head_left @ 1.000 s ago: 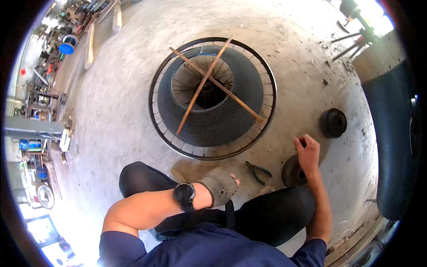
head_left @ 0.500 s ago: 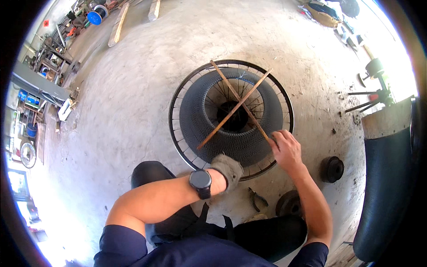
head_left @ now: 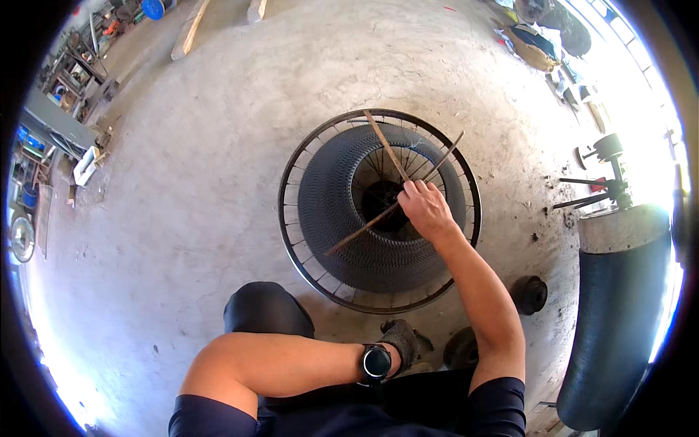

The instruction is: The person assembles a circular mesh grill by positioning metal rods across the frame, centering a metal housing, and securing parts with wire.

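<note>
My right hand is closed over the place where two thin wooden sticks cross, its fingers wrapped on the upper-left stick. The other stick slants under the hand. Both lie across a thick dark grey ring with a finely ridged, toothed-looking surface. That ring rests on a large spoked wheel lying flat on the floor. My left hand, in a grey glove with a watch at the wrist, is low in front of my body, near the wheel's front rim. Its fingers are mostly hidden.
Two dark round parts, one by the right elbow and one beside the left hand, sit on the floor. A large dark roll stands at right, with a metal stand behind it. Wooden beams lie at the far left.
My right hand has moved from the lower-right stick end to the crossing. My left hand has drawn back from the wheel toward my body, where the pliers lay; they are now hidden.
</note>
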The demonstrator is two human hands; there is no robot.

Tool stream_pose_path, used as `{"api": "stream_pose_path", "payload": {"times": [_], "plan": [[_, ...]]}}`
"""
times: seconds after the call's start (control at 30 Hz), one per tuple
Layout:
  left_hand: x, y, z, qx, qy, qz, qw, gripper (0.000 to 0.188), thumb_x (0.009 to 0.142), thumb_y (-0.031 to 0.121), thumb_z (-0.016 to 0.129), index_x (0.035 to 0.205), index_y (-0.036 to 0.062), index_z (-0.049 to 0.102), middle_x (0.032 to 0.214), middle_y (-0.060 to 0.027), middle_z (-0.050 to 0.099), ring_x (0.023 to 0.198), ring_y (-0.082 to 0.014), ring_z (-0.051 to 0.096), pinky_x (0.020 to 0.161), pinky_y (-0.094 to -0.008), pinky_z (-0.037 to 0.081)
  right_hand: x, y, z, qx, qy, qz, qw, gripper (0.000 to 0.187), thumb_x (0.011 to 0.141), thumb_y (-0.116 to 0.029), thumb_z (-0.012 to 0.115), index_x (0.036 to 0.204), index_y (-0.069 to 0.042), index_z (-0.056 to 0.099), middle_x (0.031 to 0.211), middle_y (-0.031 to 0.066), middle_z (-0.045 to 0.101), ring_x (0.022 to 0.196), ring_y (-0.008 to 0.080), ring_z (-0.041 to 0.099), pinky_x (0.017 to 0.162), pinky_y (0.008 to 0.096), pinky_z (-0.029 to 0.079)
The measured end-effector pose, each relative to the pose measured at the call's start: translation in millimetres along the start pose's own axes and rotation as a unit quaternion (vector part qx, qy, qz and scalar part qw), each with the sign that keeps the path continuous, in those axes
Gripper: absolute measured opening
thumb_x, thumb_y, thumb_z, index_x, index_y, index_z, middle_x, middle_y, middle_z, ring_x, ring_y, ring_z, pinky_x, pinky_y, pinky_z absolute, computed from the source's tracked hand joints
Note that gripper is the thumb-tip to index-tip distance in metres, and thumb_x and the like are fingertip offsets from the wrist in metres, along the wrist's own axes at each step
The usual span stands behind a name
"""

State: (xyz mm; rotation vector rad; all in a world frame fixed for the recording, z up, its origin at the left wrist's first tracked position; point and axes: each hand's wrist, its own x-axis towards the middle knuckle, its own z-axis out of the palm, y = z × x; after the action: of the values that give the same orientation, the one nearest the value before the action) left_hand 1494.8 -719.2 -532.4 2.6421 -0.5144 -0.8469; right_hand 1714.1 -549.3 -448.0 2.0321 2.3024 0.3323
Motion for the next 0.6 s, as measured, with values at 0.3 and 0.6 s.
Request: {"api": "stream_pose_path", "payload": {"times": [0.3,0.6], "plan": [[-29,-4,-35,0.012,0.035,-0.021,0.999,0.024,0.089,0.015,0.052,0.103,0.0043,0.068,0.099,-0.0127,0.069,0.094,-0.0277,0.067,0.071,-0.0409,0.053,23,-40,19,0.026,0.027,0.021,0.999,0.013,0.082,-0.009,0.060,0.095,-0.005,0.060,0.093,0.0086,0.054,0.090,0.0241,0.058,0.080,0.0369,0.048],[-148,-175,-161,0.021,0.321,-0.379,0.868,0.023,0.088,0.018,0.057,0.103,0.0032,0.066,0.095,-0.0142,0.066,0.094,-0.0298,0.066,0.075,-0.0424,0.052,-78,-20,-13,0.128,0.019,0.260,0.957,0.025,0.090,-0.024,0.063,0.100,-0.002,0.059,0.095,0.0138,0.061,0.090,0.0313,0.063,0.078,0.0424,0.051]]}}
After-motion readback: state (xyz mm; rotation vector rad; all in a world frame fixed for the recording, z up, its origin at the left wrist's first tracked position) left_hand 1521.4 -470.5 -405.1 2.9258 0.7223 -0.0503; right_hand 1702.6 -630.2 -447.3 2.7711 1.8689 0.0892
